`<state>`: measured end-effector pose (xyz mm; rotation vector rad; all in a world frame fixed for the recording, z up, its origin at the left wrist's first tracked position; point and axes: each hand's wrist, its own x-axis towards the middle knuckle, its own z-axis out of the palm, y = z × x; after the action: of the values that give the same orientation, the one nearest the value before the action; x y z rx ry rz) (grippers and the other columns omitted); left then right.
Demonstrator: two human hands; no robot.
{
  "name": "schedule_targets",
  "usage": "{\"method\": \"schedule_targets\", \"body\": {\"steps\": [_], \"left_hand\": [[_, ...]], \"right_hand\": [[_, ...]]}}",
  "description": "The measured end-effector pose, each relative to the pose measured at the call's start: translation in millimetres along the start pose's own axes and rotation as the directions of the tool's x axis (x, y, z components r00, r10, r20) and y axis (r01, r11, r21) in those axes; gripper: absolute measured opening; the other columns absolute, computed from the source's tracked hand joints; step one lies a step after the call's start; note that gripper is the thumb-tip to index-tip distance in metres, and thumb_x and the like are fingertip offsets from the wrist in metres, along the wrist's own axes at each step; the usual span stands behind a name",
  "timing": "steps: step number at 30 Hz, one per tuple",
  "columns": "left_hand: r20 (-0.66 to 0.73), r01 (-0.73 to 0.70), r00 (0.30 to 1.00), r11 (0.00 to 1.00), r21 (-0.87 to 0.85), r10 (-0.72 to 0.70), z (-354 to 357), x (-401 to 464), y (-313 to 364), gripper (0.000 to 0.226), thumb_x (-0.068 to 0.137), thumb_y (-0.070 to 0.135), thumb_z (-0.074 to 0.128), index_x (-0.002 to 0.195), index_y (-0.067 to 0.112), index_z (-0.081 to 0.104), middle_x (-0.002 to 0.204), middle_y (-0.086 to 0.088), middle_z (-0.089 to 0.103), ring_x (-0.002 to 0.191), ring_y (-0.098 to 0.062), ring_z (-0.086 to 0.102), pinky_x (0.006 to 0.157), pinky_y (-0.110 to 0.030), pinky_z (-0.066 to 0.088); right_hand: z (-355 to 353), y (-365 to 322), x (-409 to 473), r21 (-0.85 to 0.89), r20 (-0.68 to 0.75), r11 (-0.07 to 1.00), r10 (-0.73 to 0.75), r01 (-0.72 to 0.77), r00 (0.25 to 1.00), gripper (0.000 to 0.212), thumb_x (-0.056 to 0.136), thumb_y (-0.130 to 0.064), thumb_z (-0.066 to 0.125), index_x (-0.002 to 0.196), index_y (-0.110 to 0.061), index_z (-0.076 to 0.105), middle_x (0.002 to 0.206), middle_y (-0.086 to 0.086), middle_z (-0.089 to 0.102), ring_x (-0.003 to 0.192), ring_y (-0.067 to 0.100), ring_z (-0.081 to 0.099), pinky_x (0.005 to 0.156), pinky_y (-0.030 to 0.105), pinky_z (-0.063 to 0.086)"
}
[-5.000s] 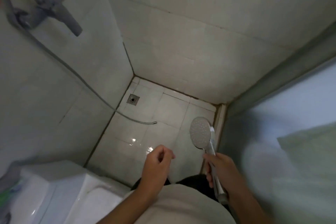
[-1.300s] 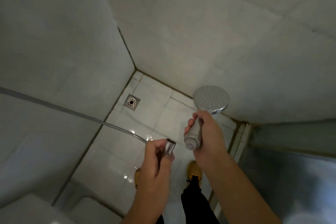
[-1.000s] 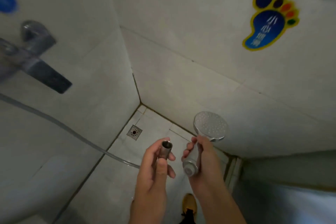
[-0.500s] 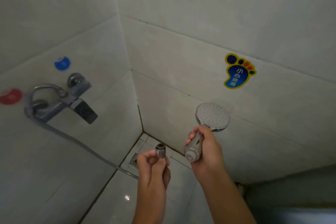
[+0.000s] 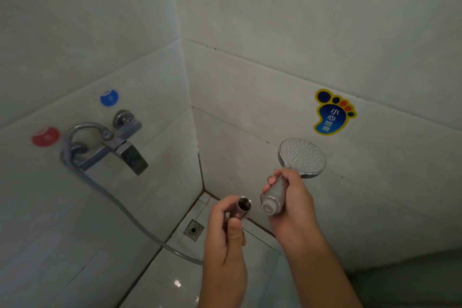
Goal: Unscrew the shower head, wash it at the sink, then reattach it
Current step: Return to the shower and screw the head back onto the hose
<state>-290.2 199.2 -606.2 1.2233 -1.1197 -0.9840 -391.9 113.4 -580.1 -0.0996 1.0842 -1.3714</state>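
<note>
Head view: the right hand grips the handle of the round chrome shower head, its spray face up and the threaded handle end pointing down-left. Just beside that end, apart, the left hand pinches the chrome hose nut, its open mouth turned toward the handle. The two axes look nearly aligned. The grey flexible hose runs back to the chrome wall faucet.

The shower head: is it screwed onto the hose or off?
Off. The right hand grips the shower head; the left hand holds the hose nut, a gap between them.
</note>
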Motion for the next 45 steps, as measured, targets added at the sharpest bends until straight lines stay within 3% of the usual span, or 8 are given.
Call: {"method": "schedule_targets", "body": {"steps": [4,6,12,20,24,27,32,45], "left_hand": [[0.002,0.063,0.998,0.996,-0.058,-0.063,0,2,4,0.034,0.088,0.057,0.039,0.113,0.045,0.059,0.084,-0.005,0.051,0.059,-0.006,0.043,0.056,-0.012,0.041],[-0.003,0.107,0.994,0.989,-0.098,-0.108,-1,1,8,0.028,0.091,0.048,0.039,0.110,0.043,0.060,0.078,0.001,0.055,0.058,-0.009,0.043,0.053,-0.015,0.039],[0.000,0.183,0.982,0.958,-0.219,-0.187,2,-5,18,0.021,0.087,0.028,0.039,0.094,0.019,0.056,0.076,-0.002,0.062,0.057,-0.011,0.042,0.055,-0.020,0.038],[0.025,0.083,0.996,0.979,0.187,-0.090,-6,-16,23,0.023,0.101,0.012,0.038,0.094,0.030,0.052,0.088,0.010,0.061,0.080,0.002,0.059,0.070,-0.012,0.046],[0.090,-0.018,0.996,0.924,0.382,-0.018,-5,-19,28,0.020,0.100,0.017,0.037,0.093,0.034,0.046,0.080,-0.001,0.058,0.069,-0.010,0.055,0.062,-0.027,0.047],[0.123,-0.063,0.992,0.895,0.442,0.009,-5,-21,26,0.017,0.100,0.020,0.037,0.094,0.033,0.045,0.068,0.004,0.048,0.056,-0.005,0.045,0.054,-0.023,0.042],[0.119,-0.088,0.992,0.871,0.483,0.034,-2,-23,24,0.012,0.101,0.020,0.037,0.100,0.026,0.048,0.067,0.007,0.045,0.057,-0.004,0.045,0.055,-0.018,0.040],[0.157,-0.080,0.988,0.859,0.506,-0.001,1,-30,23,0.014,0.101,0.022,0.037,0.100,0.028,0.049,0.066,0.010,0.045,0.056,-0.006,0.044,0.053,-0.021,0.036]], "right_hand": [[5,-1,-4,0.005,0.002,1.000,-0.001,0.001,1.000,0.019,0.093,-0.015,0.050,0.074,-0.014,0.049,0.052,0.001,0.051,0.041,0.012,0.048,0.041,0.018,0.041],[6,-2,-6,-0.002,0.009,1.000,0.000,0.000,1.000,0.019,0.093,-0.016,0.050,0.074,-0.014,0.049,0.053,0.001,0.052,0.041,0.013,0.049,0.042,0.019,0.042],[9,-7,-10,-0.003,0.024,1.000,-0.003,0.003,1.000,0.020,0.092,-0.015,0.051,0.073,-0.015,0.050,0.053,0.000,0.052,0.040,0.012,0.050,0.041,0.018,0.043],[0,-12,-14,-0.037,-0.051,0.991,-0.131,0.129,0.990,0.017,0.091,-0.012,0.052,0.074,-0.014,0.051,0.056,0.003,0.051,0.049,0.016,0.049,0.045,0.021,0.046],[-6,-11,-18,-0.127,-0.125,0.947,-0.310,0.295,0.942,0.020,0.093,-0.012,0.049,0.073,-0.012,0.050,0.055,0.004,0.051,0.039,0.013,0.052,0.042,0.022,0.046],[-13,-9,-23,-0.248,-0.153,0.875,-0.459,0.416,0.875,0.019,0.095,-0.017,0.048,0.079,-0.007,0.049,0.054,0.003,0.054,0.043,0.017,0.056,0.040,0.024,0.044],[-19,-1,-30,-0.327,-0.137,0.774,-0.607,0.542,0.783,0.019,0.097,-0.023,0.048,0.086,-0.007,0.047,0.060,0.005,0.058,0.056,0.025,0.062,0.053,0.038,0.055],[-19,3,-40,-0.315,-0.138,0.740,-0.656,0.595,0.742,0.018,0.101,-0.021,0.046,0.086,-0.010,0.046,0.060,0.003,0.058,0.055,0.023,0.062,0.055,0.033,0.056]]}}
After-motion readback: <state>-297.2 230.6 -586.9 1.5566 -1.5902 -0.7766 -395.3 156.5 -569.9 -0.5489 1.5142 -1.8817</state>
